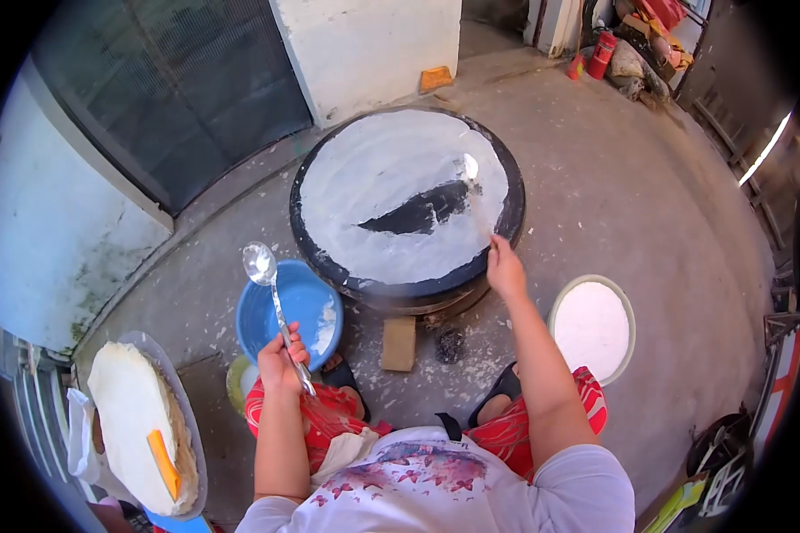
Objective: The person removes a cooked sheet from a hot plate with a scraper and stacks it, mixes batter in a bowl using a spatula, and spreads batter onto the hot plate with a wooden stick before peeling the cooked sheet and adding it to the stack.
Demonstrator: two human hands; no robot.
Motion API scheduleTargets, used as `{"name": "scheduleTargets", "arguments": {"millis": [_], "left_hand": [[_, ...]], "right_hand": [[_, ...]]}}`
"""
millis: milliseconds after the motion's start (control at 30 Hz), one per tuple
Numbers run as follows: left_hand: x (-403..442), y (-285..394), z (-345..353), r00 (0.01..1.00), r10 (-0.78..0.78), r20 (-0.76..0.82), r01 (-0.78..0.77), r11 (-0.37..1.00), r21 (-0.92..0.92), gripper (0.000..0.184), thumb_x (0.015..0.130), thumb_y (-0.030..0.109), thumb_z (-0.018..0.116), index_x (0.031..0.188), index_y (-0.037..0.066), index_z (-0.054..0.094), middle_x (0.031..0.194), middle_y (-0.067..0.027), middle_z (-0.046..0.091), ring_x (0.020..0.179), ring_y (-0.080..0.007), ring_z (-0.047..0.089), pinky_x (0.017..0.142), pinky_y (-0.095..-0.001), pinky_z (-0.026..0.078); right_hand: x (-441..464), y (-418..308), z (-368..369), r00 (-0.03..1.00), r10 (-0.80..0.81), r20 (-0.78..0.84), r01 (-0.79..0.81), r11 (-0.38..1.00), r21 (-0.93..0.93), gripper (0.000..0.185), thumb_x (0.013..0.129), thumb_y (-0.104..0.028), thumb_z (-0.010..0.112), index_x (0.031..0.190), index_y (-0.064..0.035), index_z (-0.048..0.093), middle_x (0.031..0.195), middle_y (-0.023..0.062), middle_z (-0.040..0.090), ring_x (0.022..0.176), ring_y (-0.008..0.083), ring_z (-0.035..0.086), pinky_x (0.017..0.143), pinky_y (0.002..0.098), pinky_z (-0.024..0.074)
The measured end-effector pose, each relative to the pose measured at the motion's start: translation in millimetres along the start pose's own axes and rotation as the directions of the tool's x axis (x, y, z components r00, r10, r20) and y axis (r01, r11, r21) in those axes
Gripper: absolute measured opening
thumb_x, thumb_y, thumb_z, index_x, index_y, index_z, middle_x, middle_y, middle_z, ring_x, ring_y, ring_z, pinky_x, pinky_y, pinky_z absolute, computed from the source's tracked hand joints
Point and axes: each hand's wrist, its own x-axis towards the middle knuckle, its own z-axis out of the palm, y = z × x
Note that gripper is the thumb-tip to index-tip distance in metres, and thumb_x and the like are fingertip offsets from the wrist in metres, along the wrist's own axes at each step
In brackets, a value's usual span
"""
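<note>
a person's right hand is gripping a tool over the white paste covering a black griddle at far centre, where a dark gap is showing; whether the tool is touching is unclear. the left hand is grasping a smeared spoon by a blue basin. a white-filled tub is standing right; pale sheets are lying near left, bearing an orange strip.

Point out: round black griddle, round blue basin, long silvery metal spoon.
Round black griddle (411, 213): head view, on its bare dark patch.
Round blue basin (302, 290): head view, on its bare inner surface.
Long silvery metal spoon (260, 264): head view, on its bowl.
</note>
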Motion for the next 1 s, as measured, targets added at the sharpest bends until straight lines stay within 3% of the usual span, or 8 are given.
{"name": "scheduleTargets", "arguments": {"millis": [100, 333, 400, 500, 567, 733, 833, 1000], "left_hand": [[-2.7, -0.5, 1.3, 1.0, -0.006, -0.007, 0.006, 1.0, 0.012, 0.03, 0.091, 0.016, 0.032, 0.106, -0.006, 0.045, 0.076, -0.0059, 0.046, 0.053, -0.0102, 0.04, 0.045, -0.0226, 0.035], [-1.8, -1.8, 4.8, 1.0, -0.002, 0.005, 0.002, 1.0, 0.022, 0.029, 0.09, 0.015, 0.032, 0.105, -0.006, 0.046, 0.076, -0.0061, 0.046, 0.052, -0.01, 0.04, 0.044, -0.0219, 0.035], [0.9, -0.8, 3.0, 1.0, 0.004, 0.013, -0.005, 1.0, 0.025, 0.029, 0.09, 0.015, 0.032, 0.105, -0.006, 0.046, 0.076, -0.006, 0.046, 0.053, -0.01, 0.04, 0.044, -0.0219, 0.035], [-1.2, -3.3, 1.7, 1.0, -0.006, 0.006, 0.006, 0.999, 0.031, 0.029, 0.09, 0.015, 0.032, 0.104, -0.006, 0.046, 0.075, -0.0059, 0.046, 0.053, -0.0102, 0.04, 0.044, -0.022, 0.035], [-1.7, -1.6, 4.8, 1.0, -0.011, 0.003, 0.011, 1.0, 0.027, 0.028, 0.09, 0.015, 0.032, 0.104, -0.006, 0.046, 0.075, -0.0059, 0.046, 0.052, -0.0103, 0.04, 0.044, -0.022, 0.035], [-1.4, -1.1, 1.1, 1.0, -0.017, 0.015, 0.017, 1.0, 0.004, 0.028, 0.09, 0.015, 0.033, 0.103, -0.006, 0.046, 0.075, -0.0057, 0.046, 0.052, -0.0103, 0.04, 0.044, -0.0222, 0.035], [-0.2, -0.4, -4.2, 0.999, -0.003, 0.037, 0.002, 0.999, 0.032, 0.027, 0.09, 0.014, 0.033, 0.102, -0.006, 0.046, 0.075, -0.0057, 0.046, 0.052, -0.0102, 0.04, 0.044, -0.0222, 0.035], [0.7, 0.8, -4.0, 0.999, 0.0, 0.042, -0.001, 1.0, 0.024, 0.026, 0.089, 0.012, 0.033, 0.101, -0.007, 0.047, 0.074, -0.0059, 0.046, 0.052, -0.0106, 0.04, 0.044, -0.0226, 0.035]], "right_hand": [[47.1, 45.6, 3.2, 0.99, 0.051, -0.129, -0.046, 0.998, 0.039, 0.029, 0.087, -0.014, 0.044, 0.114, -0.0125, 0.052, 0.087, 0.0148, 0.062, 0.071, 0.0235, 0.061, 0.066, 0.0344, 0.0476], [46.2, 56.2, -23.7, 0.986, -0.057, 0.157, 0.049, 0.997, 0.058, 0.025, 0.087, -0.012, 0.044, 0.106, -0.0089, 0.06, 0.076, 0.0082, 0.062, 0.063, 0.0136, 0.058, 0.06, 0.0285, 0.0464], [38.4, 65.7, -27.5, 0.996, 0.027, 0.081, -0.051, 0.949, 0.31, 0.025, 0.087, -0.013, 0.045, 0.106, -0.0085, 0.061, 0.073, 0.0074, 0.062, 0.062, 0.0134, 0.058, 0.06, 0.0282, 0.0468], [39.6, 78.3, 7.2, 0.988, 0.041, -0.149, -0.015, 0.985, 0.171, 0.026, 0.088, -0.015, 0.045, 0.108, -0.0091, 0.06, 0.075, 0.008, 0.063, 0.063, 0.0135, 0.059, 0.061, 0.0285, 0.0474], [26.5, 45.4, 21.9, 0.994, 0.099, 0.045, -0.106, 0.976, 0.19, 0.026, 0.087, -0.019, 0.048, 0.108, -0.0117, 0.06, 0.086, 0.0103, 0.065, 0.073, 0.0178, 0.062, 0.067, 0.0293, 0.0477], [-9.9, -27.6, -29.1, 0.967, -0.033, 0.251, 0.041, 0.999, -0.027, 0.027, 0.086, -0.018, 0.047, 0.11, -0.0118, 0.059, 0.094, 0.0119, 0.064, 0.087, 0.0221, 0.062, 0.076, 0.0305, 0.046], [-7.7, 9.3, -10.9, 0.989, 0.149, 0.004, -0.149, 0.982, 0.112, 0.025, 0.086, -0.018, 0.048, 0.108, -0.0118, 0.06, 0.095, 0.0123, 0.064, 0.088, 0.0228, 0.062, 0.077, 0.0318, 0.0459], [-26.2, -14.8, 42.6, 0.988, -0.003, 0.153, -0.014, 0.994, 0.11, 0.027, 0.085, -0.026, 0.047, 0.11, -0.0204, 0.058, 0.099, 0.0118, 0.062, 0.092, 0.0297, 0.058, 0.078, 0.0372, 0.0463]]}}
